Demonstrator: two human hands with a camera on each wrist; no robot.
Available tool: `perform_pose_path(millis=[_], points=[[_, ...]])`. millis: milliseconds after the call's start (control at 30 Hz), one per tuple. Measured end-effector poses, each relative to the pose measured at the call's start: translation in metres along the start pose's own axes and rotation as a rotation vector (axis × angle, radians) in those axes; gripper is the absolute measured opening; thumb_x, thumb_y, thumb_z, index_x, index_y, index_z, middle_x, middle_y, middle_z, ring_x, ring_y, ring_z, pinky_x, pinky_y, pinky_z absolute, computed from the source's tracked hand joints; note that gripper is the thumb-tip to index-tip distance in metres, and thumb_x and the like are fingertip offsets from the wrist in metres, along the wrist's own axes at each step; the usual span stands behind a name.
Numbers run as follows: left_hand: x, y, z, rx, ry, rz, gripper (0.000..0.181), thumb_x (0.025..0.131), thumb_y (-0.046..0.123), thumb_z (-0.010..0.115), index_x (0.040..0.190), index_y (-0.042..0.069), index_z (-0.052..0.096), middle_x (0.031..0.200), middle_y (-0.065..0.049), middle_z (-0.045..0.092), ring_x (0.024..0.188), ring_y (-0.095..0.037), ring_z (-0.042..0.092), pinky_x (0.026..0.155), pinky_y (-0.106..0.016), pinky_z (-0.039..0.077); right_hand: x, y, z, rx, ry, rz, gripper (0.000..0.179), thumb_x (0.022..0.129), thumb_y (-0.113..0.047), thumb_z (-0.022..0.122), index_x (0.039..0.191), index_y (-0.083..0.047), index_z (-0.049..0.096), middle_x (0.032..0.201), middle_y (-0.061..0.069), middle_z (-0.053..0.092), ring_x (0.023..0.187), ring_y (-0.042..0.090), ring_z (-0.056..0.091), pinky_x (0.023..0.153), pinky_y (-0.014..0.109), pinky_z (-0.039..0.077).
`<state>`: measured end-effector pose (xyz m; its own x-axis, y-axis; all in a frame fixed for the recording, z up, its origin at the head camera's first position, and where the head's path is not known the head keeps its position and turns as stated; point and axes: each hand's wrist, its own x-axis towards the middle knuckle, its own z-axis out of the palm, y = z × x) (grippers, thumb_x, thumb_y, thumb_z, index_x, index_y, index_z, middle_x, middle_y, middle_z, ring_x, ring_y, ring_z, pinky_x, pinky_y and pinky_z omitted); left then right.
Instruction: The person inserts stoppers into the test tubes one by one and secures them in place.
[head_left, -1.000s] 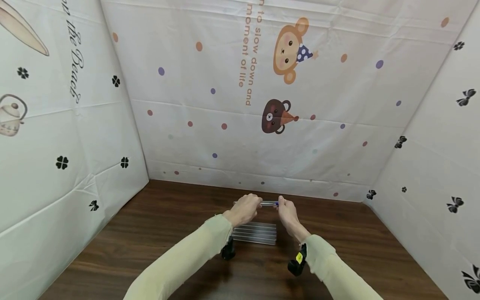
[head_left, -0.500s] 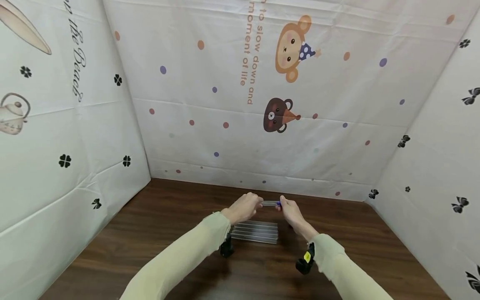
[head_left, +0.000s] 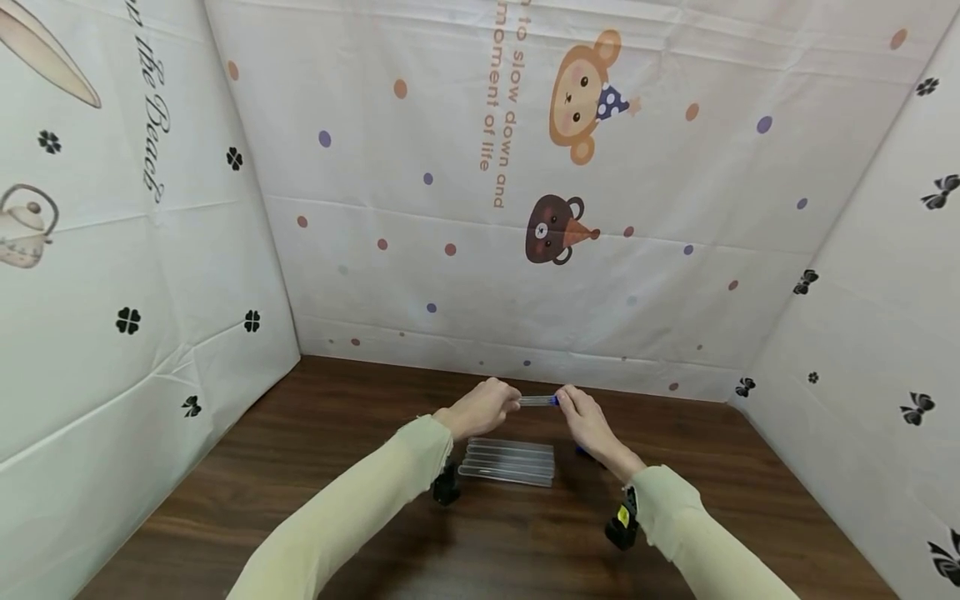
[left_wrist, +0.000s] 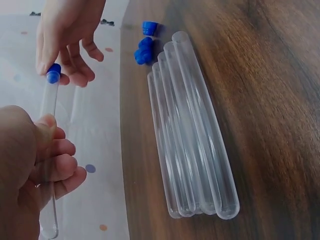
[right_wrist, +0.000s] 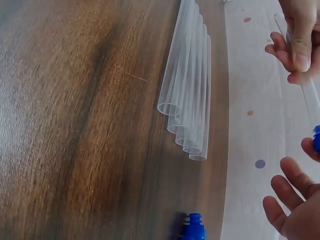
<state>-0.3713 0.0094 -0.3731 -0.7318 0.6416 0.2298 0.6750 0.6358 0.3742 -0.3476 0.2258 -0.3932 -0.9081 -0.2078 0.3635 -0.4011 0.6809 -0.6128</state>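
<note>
My left hand (head_left: 483, 407) grips a clear test tube (left_wrist: 51, 102) raised above the table, its rounded end pointing down in the left wrist view. At the tube's mouth is a blue stopper (left_wrist: 53, 73), which my right hand (head_left: 588, 423) pinches between thumb and finger. The right hand's other fingers (right_wrist: 287, 192) spread loosely away from it. How deep the stopper sits cannot be told. Below the hands, several clear test tubes (left_wrist: 190, 130) lie side by side on the table, their mouths towards the right. Loose blue stoppers (left_wrist: 145, 50) lie beyond those mouths.
The dark wood table (head_left: 375, 533) meets a white printed sheet (head_left: 420, 275) at the back, with similar sheets on both sides. A black wrist camera (head_left: 621, 529) hangs under the right sleeve, another wrist camera (head_left: 446, 486) under the left.
Both hands stay together at the tube and stopper, rising slightly. The left forearm has shifted left, uncovering more of the tube row. The right wrist has swung right, and a blue stopper shows beneath it.
</note>
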Motion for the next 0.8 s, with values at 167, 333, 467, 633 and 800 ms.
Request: perform_pose_path(millis=[167,333,467,633,800], points=[[0.001,-0.002,-0.002,0.004,0.024,0.035,0.026,0.096,-0.001,0.053,0.073,0.009,0.061,0.097,-0.005,0.074,0.085,-0.014,0.071,0.064,-0.019,0.046,0.001,0.003,0.002,-0.016,0.052,-0.058,0.033,0.106,-0.020,0.035,0.076,-0.008,0.043,0.074,0.004,0.038,0.077,0.019,0.037,0.071,0.033,0.029],[0.004,0.001,-0.006,0.047,0.036,0.071,0.022,0.098,0.008,0.054,0.081,0.012,0.067,0.092,-0.004,0.074,0.067,-0.005,0.063,0.062,-0.018,0.045,0.000,0.002,0.002,-0.013,0.095,-0.053,0.035,0.106,-0.021,0.035,0.077,-0.007,0.047,0.077,0.004,0.039,0.079,0.018,0.037,0.072,0.032,0.029],[0.005,0.002,-0.009,0.075,0.034,0.069,0.020,0.099,0.011,0.053,0.090,0.011,0.071,0.090,-0.004,0.073,0.064,-0.004,0.059,0.063,-0.018,0.048,0.001,-0.001,-0.001,-0.010,0.084,-0.020,0.035,0.106,-0.026,0.034,0.078,-0.010,0.047,0.078,0.003,0.039,0.076,0.017,0.036,0.070,0.031,0.030],[0.004,0.002,-0.008,0.076,-0.002,0.040,0.020,0.100,0.013,0.051,0.099,0.010,0.070,0.094,-0.004,0.073,0.066,-0.004,0.059,0.064,-0.019,0.048,0.000,-0.002,-0.005,0.032,0.036,0.054,0.044,0.107,-0.030,0.033,0.089,0.002,0.056,0.088,0.013,0.052,0.085,0.024,0.048,0.077,0.035,0.038],[0.001,-0.001,-0.008,0.110,-0.001,0.031,0.017,0.100,0.015,0.050,0.102,0.011,0.067,0.099,-0.004,0.072,0.073,-0.007,0.060,0.069,-0.022,0.051,0.000,-0.003,-0.008,0.141,-0.030,0.132,0.043,0.106,-0.029,0.035,0.118,0.005,0.059,0.128,0.025,0.055,0.122,0.039,0.049,0.103,0.053,0.039]])
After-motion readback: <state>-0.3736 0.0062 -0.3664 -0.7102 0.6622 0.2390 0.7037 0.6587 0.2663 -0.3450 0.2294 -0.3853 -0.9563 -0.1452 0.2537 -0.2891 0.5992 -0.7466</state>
